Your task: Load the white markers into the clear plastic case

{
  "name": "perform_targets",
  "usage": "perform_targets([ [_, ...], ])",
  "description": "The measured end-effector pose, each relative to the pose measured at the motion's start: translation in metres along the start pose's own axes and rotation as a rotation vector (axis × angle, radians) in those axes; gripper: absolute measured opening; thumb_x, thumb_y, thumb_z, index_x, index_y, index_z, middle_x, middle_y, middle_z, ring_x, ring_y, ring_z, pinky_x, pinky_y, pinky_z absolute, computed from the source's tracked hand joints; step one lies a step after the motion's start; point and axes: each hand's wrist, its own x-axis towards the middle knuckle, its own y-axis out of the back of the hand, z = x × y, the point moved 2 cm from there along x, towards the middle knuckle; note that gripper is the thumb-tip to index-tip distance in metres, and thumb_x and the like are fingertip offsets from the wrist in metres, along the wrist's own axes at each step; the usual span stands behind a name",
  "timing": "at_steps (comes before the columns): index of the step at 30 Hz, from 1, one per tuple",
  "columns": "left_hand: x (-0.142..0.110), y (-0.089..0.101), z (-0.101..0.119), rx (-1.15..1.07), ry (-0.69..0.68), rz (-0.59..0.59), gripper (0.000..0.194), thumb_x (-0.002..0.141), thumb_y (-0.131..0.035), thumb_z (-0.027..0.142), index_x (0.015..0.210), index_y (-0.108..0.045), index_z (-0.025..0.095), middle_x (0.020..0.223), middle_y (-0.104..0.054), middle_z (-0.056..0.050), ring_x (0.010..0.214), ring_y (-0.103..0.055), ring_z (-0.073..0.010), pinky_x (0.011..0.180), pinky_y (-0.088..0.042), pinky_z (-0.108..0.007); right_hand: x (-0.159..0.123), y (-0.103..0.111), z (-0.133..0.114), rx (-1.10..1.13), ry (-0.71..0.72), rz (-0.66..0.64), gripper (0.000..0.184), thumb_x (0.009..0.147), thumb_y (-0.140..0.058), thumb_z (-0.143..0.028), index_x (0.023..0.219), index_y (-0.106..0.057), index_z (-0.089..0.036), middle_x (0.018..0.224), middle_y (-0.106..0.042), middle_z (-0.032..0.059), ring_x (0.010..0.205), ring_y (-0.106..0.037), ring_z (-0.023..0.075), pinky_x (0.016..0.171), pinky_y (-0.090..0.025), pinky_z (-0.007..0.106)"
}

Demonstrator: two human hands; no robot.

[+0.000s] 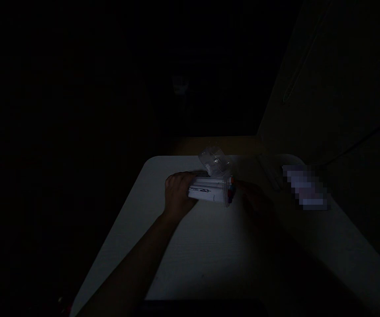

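**A pack of markers held on a dim white table**

A clear plastic case (pixel 211 187) filled with white, round-bodied markers is seen lying on its side near the far part of a smooth white table (pixel 183 255). Its transparent lid (pixel 214 159) is flipped up behind it. Coloured caps are visible at the right end of the case. The left end is gripped by the left hand (pixel 176 193), with fingers curled around it and the forearm stretched forward. The right hand (pixel 254 200) is placed at the cap end; in the darkness its finger state cannot be told.
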Motion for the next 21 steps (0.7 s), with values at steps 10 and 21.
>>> perform_targets([
  [10, 0.000, -0.002, -0.002, 0.005, 0.044, -0.027, 0.040, 0.076, -0.070, 0.028, 0.115, -0.071, 0.023, 0.114, -0.077, -0.008, 0.108, -0.068, -0.0288, 0.098, -0.048, -0.044, 0.000, 0.009, 0.005, -0.097, -0.061, 0.065, 0.044, 0.099, -0.043, -0.029, 0.134, -0.068, -0.023, 0.133, -0.071, 0.0108, 0.122, -0.068, 0.0258, 0.103, -0.059, 0.044],
  [21, 0.002, 0.001, 0.002, -0.012, 0.073, -0.052, 0.040, 0.076, -0.069, 0.026, 0.115, -0.072, 0.022, 0.116, -0.076, -0.011, 0.111, -0.068, -0.0301, 0.101, -0.048, -0.044, 0.014, 0.033, 0.034, -0.277, -0.263, 0.132, 0.041, 0.100, -0.064, -0.043, 0.133, -0.062, -0.018, 0.135, -0.063, 0.0110, 0.117, -0.065, 0.0226, 0.100, -0.058, 0.046],
])
